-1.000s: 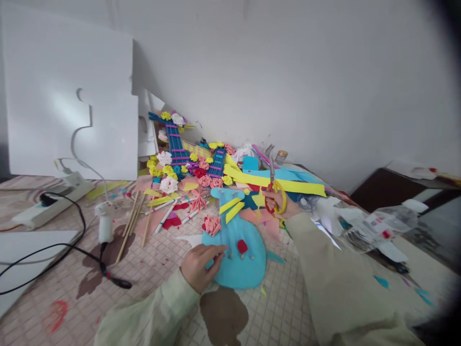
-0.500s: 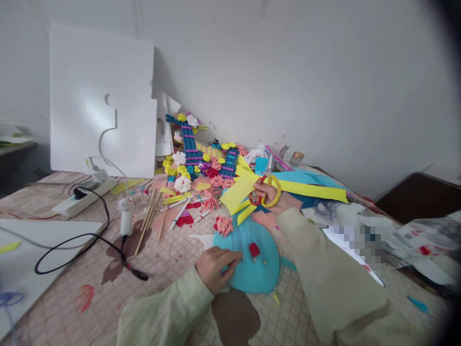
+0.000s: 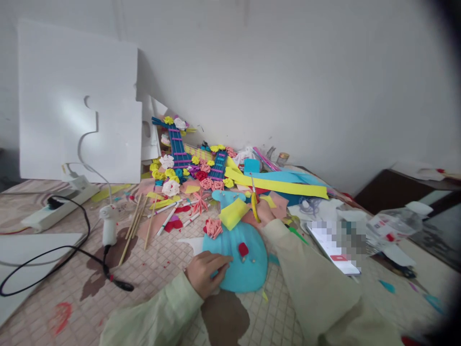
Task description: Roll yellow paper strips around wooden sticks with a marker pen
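Note:
My right hand (image 3: 264, 213) is closed around the handles of yellow and red scissors (image 3: 254, 204), whose blades point up and away from me. Left of them, a yellow crepe paper piece (image 3: 234, 212) lies over the neck of a light blue guitar-shaped cutout (image 3: 248, 276). On that cutout sit a red patch (image 3: 243, 249) and, at its upper left, a pink paper flower (image 3: 213, 228). At the cutout's left edge rests my left hand (image 3: 209, 273), its fingers curled and thumb near the index finger; whatever they may hold is hidden.
Two dark blue decorated guitar shapes (image 3: 178, 146) stand among paper flowers at the back. A long yellow strip (image 3: 281, 183) lies behind the scissors. Wooden sticks (image 3: 130, 230), a white glue gun (image 3: 109, 226) and a power strip (image 3: 59, 204) are left. A phone (image 3: 333, 252) and plastic bottle (image 3: 399, 226) lie right.
The view has swung to the right. My right hand has lowered and turned the scissors edge-on. The yellow paper piece now lies over the cutout's neck. My left hand stays at the cutout.

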Tool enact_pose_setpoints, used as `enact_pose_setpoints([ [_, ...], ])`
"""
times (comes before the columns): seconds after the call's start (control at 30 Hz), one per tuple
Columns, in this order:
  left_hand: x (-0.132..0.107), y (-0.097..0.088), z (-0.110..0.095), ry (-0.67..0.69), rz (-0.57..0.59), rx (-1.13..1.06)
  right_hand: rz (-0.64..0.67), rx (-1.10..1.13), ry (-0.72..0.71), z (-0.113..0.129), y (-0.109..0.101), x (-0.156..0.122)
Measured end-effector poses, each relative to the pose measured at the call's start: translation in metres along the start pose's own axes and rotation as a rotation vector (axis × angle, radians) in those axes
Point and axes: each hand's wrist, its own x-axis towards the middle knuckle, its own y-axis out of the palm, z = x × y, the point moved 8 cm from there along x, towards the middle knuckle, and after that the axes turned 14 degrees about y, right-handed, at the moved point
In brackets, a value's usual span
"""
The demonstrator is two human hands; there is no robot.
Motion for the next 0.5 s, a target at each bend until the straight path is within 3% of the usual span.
enact_pose_setpoints([
  [0.13,0.000,-0.001,0.000,0.013,-0.010,0.015,-0.095,-0.179,0.037,-0.006,-0.016,-0.012],
  [0.3,-0.001,-0.001,0.000,0.046,-0.020,0.015,-0.199,-0.413,0.035,-0.022,-0.062,-0.049],
  [0.5,0.000,0.001,-0.003,0.065,-0.013,0.008,-0.298,-0.667,0.007,-0.071,-0.109,-0.114],
])
